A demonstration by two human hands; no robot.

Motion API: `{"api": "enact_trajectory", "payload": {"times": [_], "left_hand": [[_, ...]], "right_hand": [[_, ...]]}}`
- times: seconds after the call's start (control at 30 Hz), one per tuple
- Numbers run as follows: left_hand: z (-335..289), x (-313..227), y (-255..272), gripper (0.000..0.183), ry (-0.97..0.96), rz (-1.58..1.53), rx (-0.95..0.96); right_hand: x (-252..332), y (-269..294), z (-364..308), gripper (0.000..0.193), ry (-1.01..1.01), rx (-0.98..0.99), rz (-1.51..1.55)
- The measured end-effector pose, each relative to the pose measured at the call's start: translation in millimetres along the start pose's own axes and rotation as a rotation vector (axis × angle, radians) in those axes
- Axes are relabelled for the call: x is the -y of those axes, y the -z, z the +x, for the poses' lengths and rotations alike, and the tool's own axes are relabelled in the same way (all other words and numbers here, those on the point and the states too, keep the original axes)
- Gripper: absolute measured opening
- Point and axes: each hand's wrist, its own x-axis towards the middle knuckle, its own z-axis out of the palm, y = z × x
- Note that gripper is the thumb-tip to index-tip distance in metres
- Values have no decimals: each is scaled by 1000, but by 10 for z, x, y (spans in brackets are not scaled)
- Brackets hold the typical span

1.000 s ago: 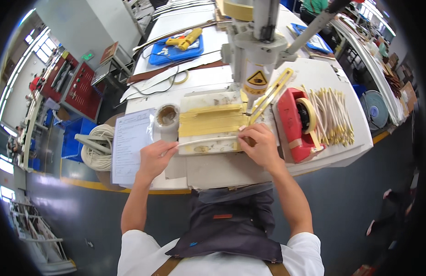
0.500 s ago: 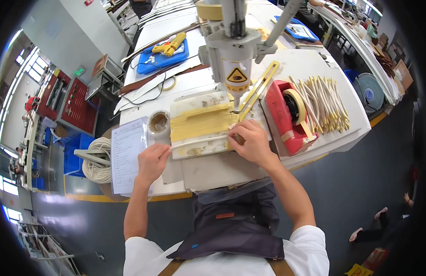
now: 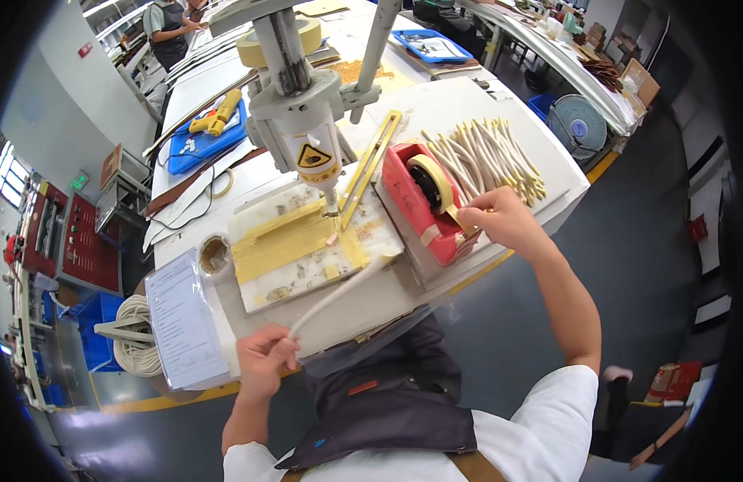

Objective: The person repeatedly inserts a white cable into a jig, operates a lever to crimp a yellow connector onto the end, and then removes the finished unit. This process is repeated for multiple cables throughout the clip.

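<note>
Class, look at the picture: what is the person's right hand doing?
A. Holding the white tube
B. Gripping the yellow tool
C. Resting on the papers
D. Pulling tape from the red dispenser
D: the right hand pinches the tape end at the red dispenser; the left hand holds the white tube.

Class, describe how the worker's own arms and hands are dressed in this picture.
The left hand and right hand are bare, with no gloves, rings or watch visible. Both forearms are uncovered; short white sleeves end above the elbows, and a dark apron covers the chest.
</note>
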Motion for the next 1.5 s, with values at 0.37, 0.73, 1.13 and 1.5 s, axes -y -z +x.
{"api": "enact_trajectory", "payload": {"times": [0.37, 0.73, 1.13, 1.5], "left_hand": [[-63, 205, -529, 17, 162, -205, 103], [58, 103, -697, 17, 133, -120, 56], [-4, 131, -835, 17, -53, -39, 55], [-101, 129, -949, 19, -423, 313, -7]], "right_hand": [[-118, -64, -374, 39, -69, 48, 770], [-781, -592, -443, 18, 265, -304, 471], [-390, -757, -935, 12, 384, -269, 433], [154, -1490, -905, 20, 695, 86, 150]]}}
